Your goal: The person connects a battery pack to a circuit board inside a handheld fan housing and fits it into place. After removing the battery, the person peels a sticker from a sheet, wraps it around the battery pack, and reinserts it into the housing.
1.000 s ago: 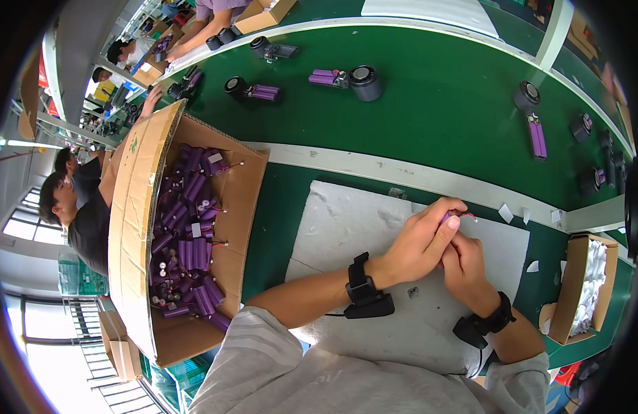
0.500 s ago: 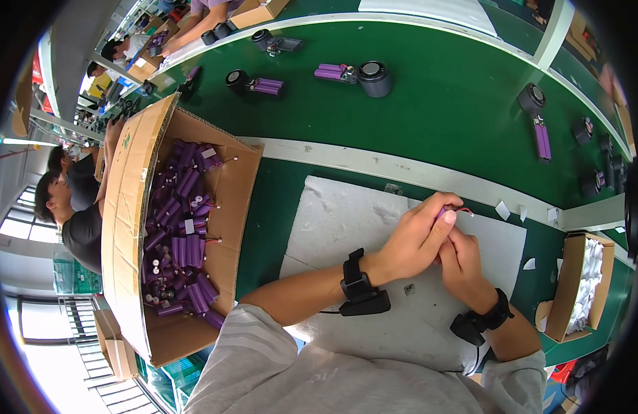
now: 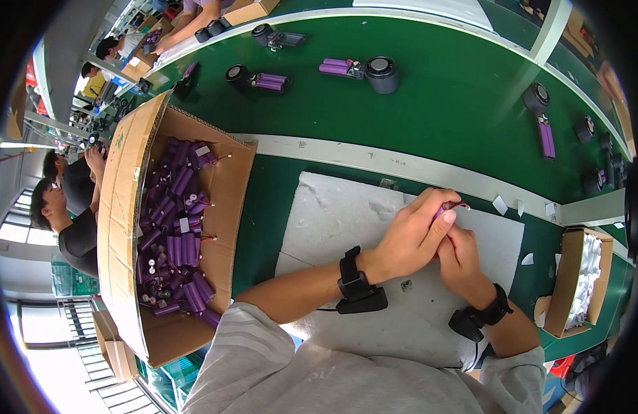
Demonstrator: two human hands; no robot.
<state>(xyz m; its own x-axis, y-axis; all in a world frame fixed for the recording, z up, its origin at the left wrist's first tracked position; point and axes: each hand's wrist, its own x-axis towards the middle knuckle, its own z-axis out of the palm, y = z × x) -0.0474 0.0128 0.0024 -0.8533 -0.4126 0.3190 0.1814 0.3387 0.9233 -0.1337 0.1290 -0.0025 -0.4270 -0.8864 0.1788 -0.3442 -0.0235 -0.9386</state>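
Observation:
Both my hands are together above the white foam sheet (image 3: 340, 228). My left hand (image 3: 410, 238) is closed around a purple battery pack (image 3: 440, 211), of which only a small part shows between the fingers. A short red wire (image 3: 460, 205) sticks out of its far end. My right hand (image 3: 462, 259) meets the left from the right side, its fingers closed against the same pack. The fingers hide most of the pack.
On my left stands an open cardboard box (image 3: 226, 228) with several purple battery packs (image 3: 184, 248). Beyond a pale rail (image 3: 346, 150), devices with dark round heads (image 3: 382, 74) lie on a green surface (image 3: 429, 110). At right, a small carton (image 3: 557, 303) holds white pieces. Other people sit at far left.
My hands keep their closed hold on the battery pack, with little finger movement. The devices on the green surface have shifted slightly right relative to the rail. The view has shifted a little.

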